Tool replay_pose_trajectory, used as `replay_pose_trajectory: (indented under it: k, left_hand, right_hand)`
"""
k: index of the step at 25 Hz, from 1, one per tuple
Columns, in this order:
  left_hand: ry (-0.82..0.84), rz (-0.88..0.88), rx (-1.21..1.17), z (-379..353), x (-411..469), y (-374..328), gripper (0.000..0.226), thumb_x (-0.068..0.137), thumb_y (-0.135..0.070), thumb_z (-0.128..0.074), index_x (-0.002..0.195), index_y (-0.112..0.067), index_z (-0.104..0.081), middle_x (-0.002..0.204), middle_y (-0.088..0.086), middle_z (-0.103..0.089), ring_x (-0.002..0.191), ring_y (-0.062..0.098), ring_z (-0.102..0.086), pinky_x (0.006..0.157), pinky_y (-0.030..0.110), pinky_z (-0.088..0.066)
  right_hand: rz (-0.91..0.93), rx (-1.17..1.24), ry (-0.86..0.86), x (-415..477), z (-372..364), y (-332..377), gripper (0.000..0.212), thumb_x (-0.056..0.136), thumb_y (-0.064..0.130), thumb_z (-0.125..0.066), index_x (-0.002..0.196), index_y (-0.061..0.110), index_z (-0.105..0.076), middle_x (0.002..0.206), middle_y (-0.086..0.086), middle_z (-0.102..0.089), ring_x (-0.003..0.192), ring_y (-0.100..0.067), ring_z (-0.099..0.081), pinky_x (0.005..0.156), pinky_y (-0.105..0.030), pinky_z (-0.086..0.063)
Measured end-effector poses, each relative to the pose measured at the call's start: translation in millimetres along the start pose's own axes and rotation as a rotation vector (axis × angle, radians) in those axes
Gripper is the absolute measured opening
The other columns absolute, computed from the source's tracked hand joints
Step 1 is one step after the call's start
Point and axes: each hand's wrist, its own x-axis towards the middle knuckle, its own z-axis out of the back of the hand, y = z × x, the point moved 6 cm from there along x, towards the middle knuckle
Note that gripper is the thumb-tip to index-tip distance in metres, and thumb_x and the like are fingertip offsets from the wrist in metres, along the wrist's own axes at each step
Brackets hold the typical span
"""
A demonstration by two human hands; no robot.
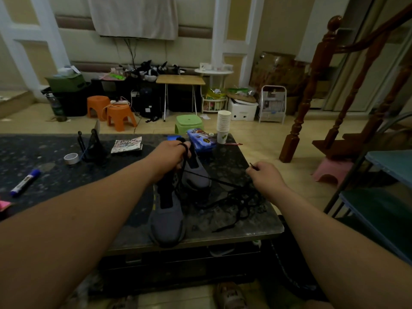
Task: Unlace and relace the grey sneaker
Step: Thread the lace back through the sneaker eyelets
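Our two bare forearms reach in from the bottom corners and meet over the table edge. At the grip, our right hand (265,177) is curled, and thumb and forefinger pinch the stiff tip of the long black shoelace (211,179), which sticks out at eleven o'clock from the knuckles. Our left hand (171,156) is closed too, with a loop of the same lace over one finger, and it seems to hold the shoe's collar upright.

Between the hands the lace runs taut. A loose tangle of it lies on the table at five o'clock from the taut run. The grey sneaker (167,221), a low knit shoe with a black tongue, stands on the dark speckled stone tabletop (44,157), toe toward us at six o'clock of the left hand. A second grey shoe (197,175) sits just beside it at two o'clock.

We judge that much of the lace is free. In this dim light we cannot tell whether the last eyelets are being emptied or the first ones refilled. Either way, the next move calls for steering the pinched tip to an eyelet while the left hand steadies the shoe.

Both wrists are low and nearly level, with the elbows spread wide.
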Motion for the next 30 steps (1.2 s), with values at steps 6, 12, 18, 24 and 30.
replay_pose_trajectory:
  k: [6,12,18,24,30]
  left_hand:
    - [0.042,0.026,-0.309,1.2,-4.7,-55.8,0.063,0.102,-0.066,-0.042,0.097,-0.008,-0.065,0.063,0.002,-0.033,0.056,0.020,-0.042,0.068,0.035,-0.043]
    - [-0.034,-0.064,-0.276,17.9,9.7,-98.5,0.065,0.103,-0.064,-0.040,0.090,-0.010,-0.074,0.063,0.000,-0.047,0.070,0.021,-0.047,0.085,0.044,-0.052]
    - [0.177,-0.020,0.578,1.8,6.0,-49.9,0.028,0.102,-0.018,-0.058,0.126,-0.006,-0.065,0.111,0.014,-0.066,0.095,0.026,-0.062,0.084,0.037,-0.054]
    - [0.065,-0.144,0.368,-26.0,32.3,-49.8,0.044,0.105,-0.007,-0.049,0.147,-0.021,-0.056,0.139,0.012,-0.060,0.105,0.027,-0.065,0.081,0.030,-0.053]
    - [0.299,-0.318,0.245,-74.5,36.1,-108.8,0.022,0.103,-0.014,-0.061,0.124,-0.018,-0.068,0.112,0.000,-0.074,0.072,0.006,-0.065,0.065,0.024,-0.052]
  right_hand:
    - [0.079,-0.181,0.209,-1.8,-55.0,-12.2,0.038,0.094,0.030,-0.075,0.129,0.019,-0.067,0.127,-0.001,-0.067,0.114,-0.020,-0.063,0.094,-0.031,-0.051]
    - [0.109,-0.097,0.623,-15.6,-141.9,-17.1,0.032,0.092,0.025,-0.076,0.123,0.018,-0.071,0.116,-0.004,-0.073,0.110,-0.023,-0.069,0.097,-0.037,-0.056]
    - [0.140,0.068,0.113,8.2,-72.6,15.9,0.020,0.104,0.017,-0.054,0.094,0.018,-0.072,0.089,0.000,-0.070,0.078,-0.017,-0.064,0.065,-0.025,-0.048]
    - [0.341,0.267,0.176,22.9,55.7,131.1,0.022,0.108,0.012,-0.049,0.114,0.009,-0.069,0.099,-0.005,-0.074,0.052,0.002,-0.056,0.049,-0.012,-0.039]
    - [0.410,0.304,0.149,20.6,80.3,154.4,0.019,0.107,0.008,-0.050,0.109,0.008,-0.069,0.081,0.005,-0.066,0.048,0.012,-0.053,0.045,-0.008,-0.039]
